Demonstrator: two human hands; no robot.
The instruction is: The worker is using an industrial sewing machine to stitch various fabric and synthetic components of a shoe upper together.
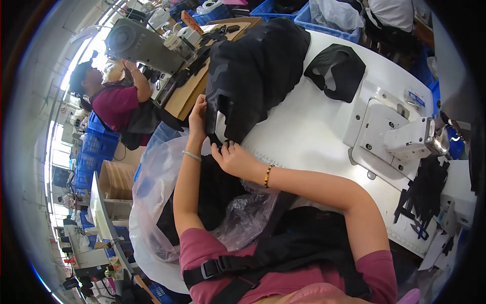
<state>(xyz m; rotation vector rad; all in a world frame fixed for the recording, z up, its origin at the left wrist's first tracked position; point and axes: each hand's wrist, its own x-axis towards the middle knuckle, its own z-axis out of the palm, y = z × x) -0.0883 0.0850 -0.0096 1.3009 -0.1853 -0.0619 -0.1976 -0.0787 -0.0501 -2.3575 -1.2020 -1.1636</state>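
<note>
A large heap of black fabric [258, 76] lies on the left part of the white table. My left hand [198, 120] is closed on the heap's left edge, its thumb and fingers pinching the cloth. Just below and to the right, my right hand [237, 161] has its fingers bent together at the lower corner of the same black fabric. Its fingertips touch the cloth there, and what lies beneath them is hidden. Between the hands, a gap in the fabric shows a pale patch.
A black cut piece with a hole [349, 71] lies on the white table [304, 134]. To the right stand a white sewing machine [405, 137], black strips [428, 185] and scissors [420, 230]. A see-through plastic bag [157, 202] sits below my left arm. A co-worker [114, 104] is at another machine.
</note>
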